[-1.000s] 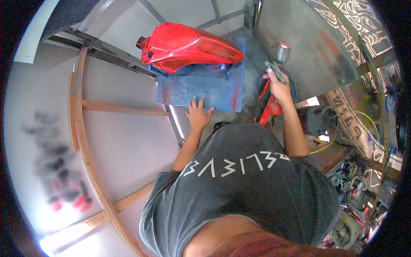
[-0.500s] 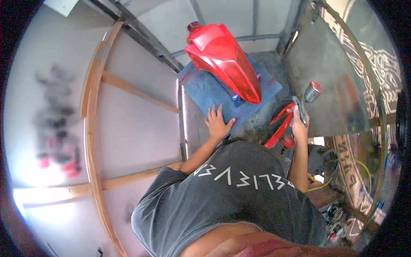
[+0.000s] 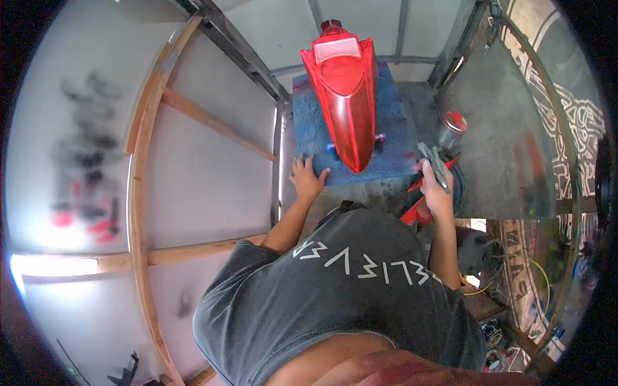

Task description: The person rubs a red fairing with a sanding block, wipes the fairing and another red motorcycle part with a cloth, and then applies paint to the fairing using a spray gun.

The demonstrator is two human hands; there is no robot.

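A glossy red motorcycle fairing (image 3: 347,96) stands on a square blue board (image 3: 402,151), its narrow pointed end toward me. Blue and purplish supports show under that end. My left hand (image 3: 308,181) rests with fingers spread on the board's near left corner. In my right hand (image 3: 436,190) is a grey metal spray gun (image 3: 434,166), gripped by its handle and held right of the board's near corner. A silver paint cup (image 3: 453,130) with red on its top appears joined to the gun.
Red curved strips (image 3: 412,211) lie below the gun, partly hidden by my right hand. Pale panels with a wooden frame (image 3: 138,167) stand on the left. A grey panel (image 3: 496,148) stands on the right, with a yellow hose (image 3: 546,273) and several cans lower down.
The board and the fairing have turned clockwise, so the pointed end now faces me. My left hand has shifted left with the board's corner. The spray gun has moved slightly left.
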